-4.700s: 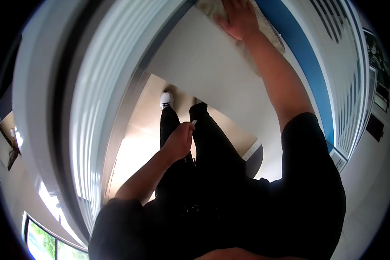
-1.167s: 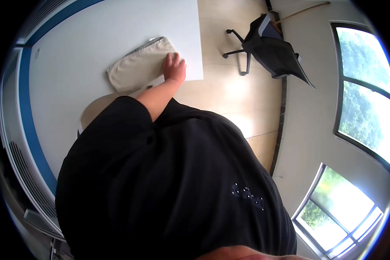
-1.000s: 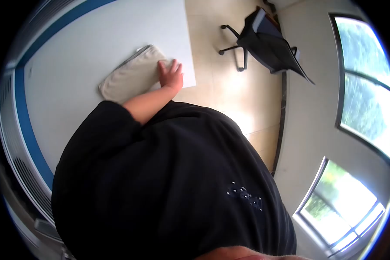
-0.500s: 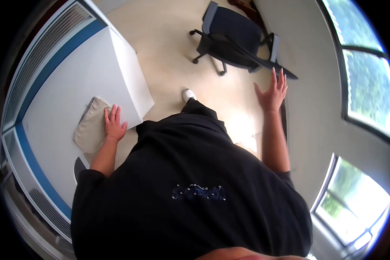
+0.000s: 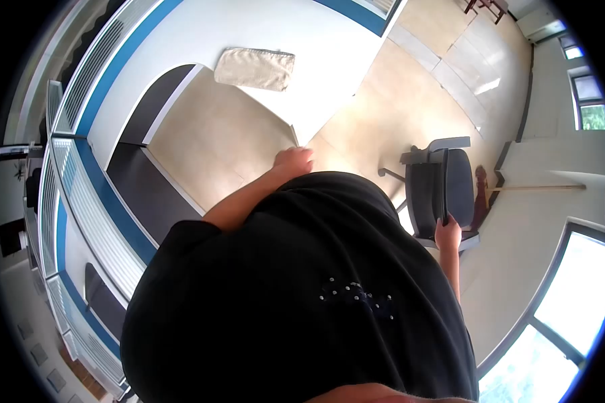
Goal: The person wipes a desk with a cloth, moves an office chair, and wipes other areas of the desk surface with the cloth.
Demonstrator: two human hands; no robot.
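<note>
Left fingers point(image 5: 306, 156) now off pouch point(image 5: 255, 68); right fingers point(image 5: 449, 223) now apparently wrapped round chair point(image 5: 423, 195).

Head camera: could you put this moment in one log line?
left hand: by desk corner, contact unclear | right hand: gripping chair | beige pouch: lying on desk

Looks like an office — wheeled chair point(image 5: 427, 195), desk point(image 5: 336, 54), partitions point(image 5: 94, 215).

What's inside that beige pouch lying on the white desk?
Only the outside of the beige pouch shows, lying by the edge of the white desk. Its fabric covers the inside, so any contents can't be seen.
</note>
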